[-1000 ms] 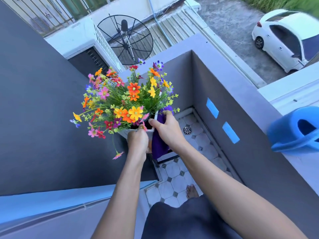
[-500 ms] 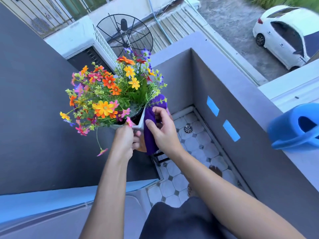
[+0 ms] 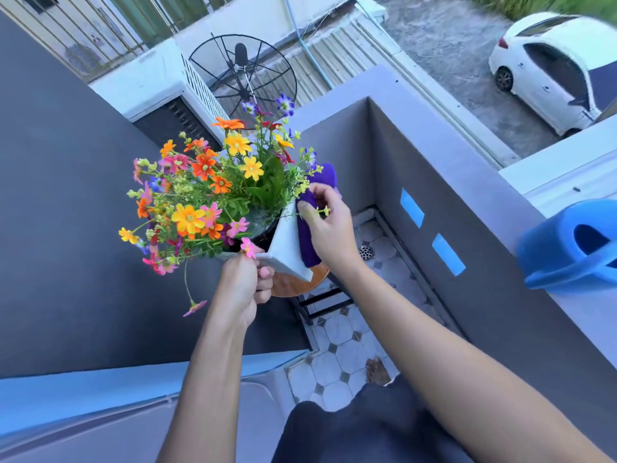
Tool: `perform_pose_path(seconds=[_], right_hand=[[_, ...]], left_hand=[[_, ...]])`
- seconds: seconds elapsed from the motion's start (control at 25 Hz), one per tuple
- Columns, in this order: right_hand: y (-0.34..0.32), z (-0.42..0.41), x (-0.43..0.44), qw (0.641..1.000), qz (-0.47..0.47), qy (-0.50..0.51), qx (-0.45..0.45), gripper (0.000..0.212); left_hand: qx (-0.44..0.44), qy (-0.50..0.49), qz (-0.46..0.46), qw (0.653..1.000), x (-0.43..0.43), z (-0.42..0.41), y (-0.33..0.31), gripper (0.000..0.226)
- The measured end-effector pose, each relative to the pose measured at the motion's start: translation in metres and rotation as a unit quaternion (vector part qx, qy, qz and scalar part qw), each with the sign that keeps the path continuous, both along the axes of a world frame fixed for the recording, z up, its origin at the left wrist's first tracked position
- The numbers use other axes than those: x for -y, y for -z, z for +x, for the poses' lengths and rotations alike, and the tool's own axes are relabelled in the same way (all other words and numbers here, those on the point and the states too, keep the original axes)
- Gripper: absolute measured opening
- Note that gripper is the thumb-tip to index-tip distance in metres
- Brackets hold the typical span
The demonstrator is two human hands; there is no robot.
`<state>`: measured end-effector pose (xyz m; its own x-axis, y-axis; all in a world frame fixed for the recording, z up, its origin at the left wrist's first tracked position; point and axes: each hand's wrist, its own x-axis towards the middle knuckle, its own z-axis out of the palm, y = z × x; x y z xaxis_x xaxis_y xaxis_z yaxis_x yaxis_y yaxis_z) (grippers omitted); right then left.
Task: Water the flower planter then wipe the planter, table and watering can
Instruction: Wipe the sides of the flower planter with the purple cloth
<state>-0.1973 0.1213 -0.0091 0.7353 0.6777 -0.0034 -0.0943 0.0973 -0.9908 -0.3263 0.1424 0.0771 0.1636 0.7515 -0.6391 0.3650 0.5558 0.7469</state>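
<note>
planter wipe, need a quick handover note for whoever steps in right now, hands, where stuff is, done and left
Left hand: grips the white planter at its near rim, tilted over the round wooden table.
Right hand: presses a purple cloth on the planter's side.
Blue watering can: on the ledge, right, untouched.
Done: whether it was watered cannot be told.
Left: finish the planter, set it down, wipe table and can.

A white car [image 3: 554, 68] is parked beyond the grey wall [image 3: 434, 135], near a black mesh dish [image 3: 243, 73].
</note>
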Motion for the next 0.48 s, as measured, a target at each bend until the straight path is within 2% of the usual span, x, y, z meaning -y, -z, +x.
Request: perform_pose_path(seconds=[0.24, 0.36, 0.48], right_hand=[[0.011, -0.038, 0.04, 0.992, 0.021, -0.107, 0.057, 0.018], [0.032, -0.044, 0.054, 0.988, -0.013, -0.122, 0.097, 0.018], [0.049, -0.049, 0.06, 0.989, -0.059, -0.112, 0.075, 0.019]], left_hand=[[0.012, -0.04, -0.011, 0.999, -0.014, -0.002, 0.005, 0.032], [0.023, -0.049, -0.033, 0.998, -0.017, -0.007, 0.005, 0.031], [0.019, -0.048, -0.034, 0.998, -0.015, -0.008, 0.005, 0.031]])
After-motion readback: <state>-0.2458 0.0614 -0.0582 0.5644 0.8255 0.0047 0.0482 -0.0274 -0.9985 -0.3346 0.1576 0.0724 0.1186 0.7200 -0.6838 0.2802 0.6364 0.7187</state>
